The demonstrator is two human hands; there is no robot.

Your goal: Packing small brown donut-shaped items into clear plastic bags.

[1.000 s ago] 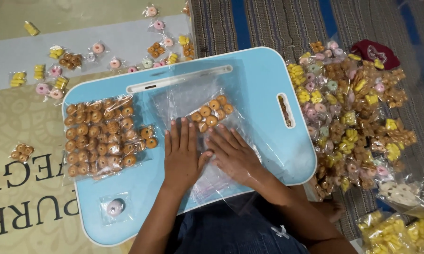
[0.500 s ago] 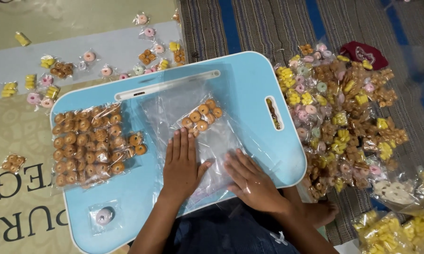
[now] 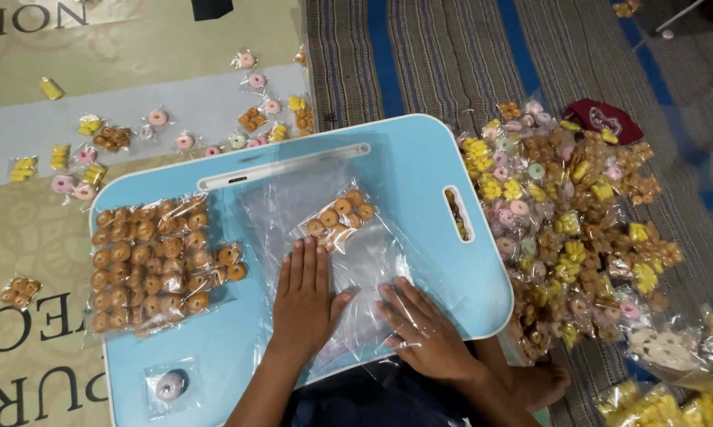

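A person seated on the floor presses both palms flat on a clear plastic bag point(image 3: 348, 261) spread across a light blue lap tray point(image 3: 420, 158). The left hand point(image 3: 303, 296) lies open, fingers together and pointing away, its fingertips just short of a small cluster of orange ring snacks point(image 3: 339, 217) inside the bag. The right hand point(image 3: 424, 328) also lies open, fingers splayed, on the bag's near right corner, close to the tray's near edge. At the near left corner sits a single wrapped pinkish sweet point(image 3: 171, 385). Left of the bag, a flat packed sheet of orange ring snacks point(image 3: 155, 261) reaches almost to the tray's left rim; a bare blue strip separates it from the bag. Beyond the bag, bare tray runs to a white slot point(image 3: 285, 164) along the far edge. Off the right rim, a heap of wrapped sweets point(image 3: 578, 213) crowds the striped mat point(image 3: 435, 55); more wrapped pieces point(image 3: 167, 130) scatter beyond the far left corner.
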